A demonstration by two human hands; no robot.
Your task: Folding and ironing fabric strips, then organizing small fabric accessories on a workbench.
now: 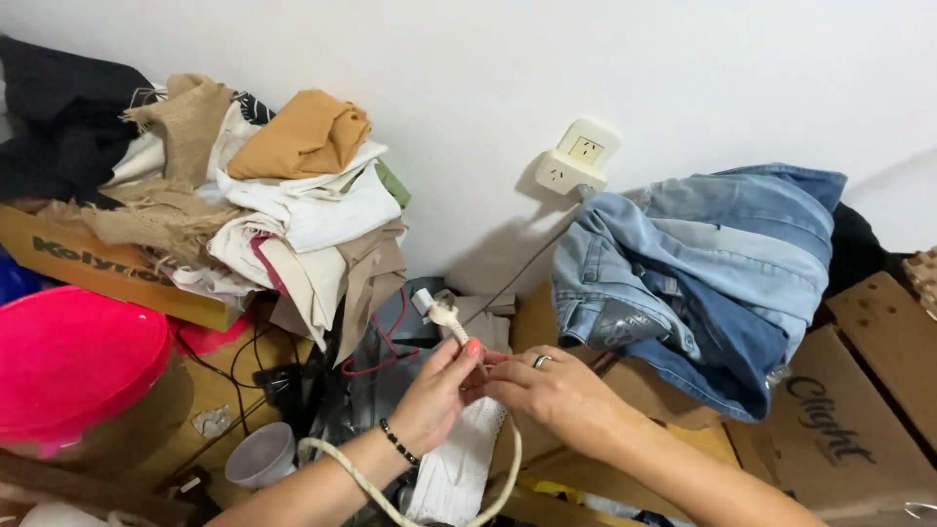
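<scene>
My left hand (436, 393) grips a white braided power cord just below its white plug (435, 309), which points up toward the wall. My right hand (549, 387), with a ring on one finger, pinches the same cord (353, 472) right beside the left fingers. The cord loops down past my left wrist and back up under my right hand. A white double wall socket (576, 157) is mounted on the wall above and to the right of the plug, apart from it.
A pile of folded beige, white and tan fabrics (283, 195) sits at the left on a cardboard box. Blue jeans (703, 263) lie heaped on boxes at the right. A pink lid (73, 361), a white cup (262, 455) and tangled cables (376, 342) crowd the middle.
</scene>
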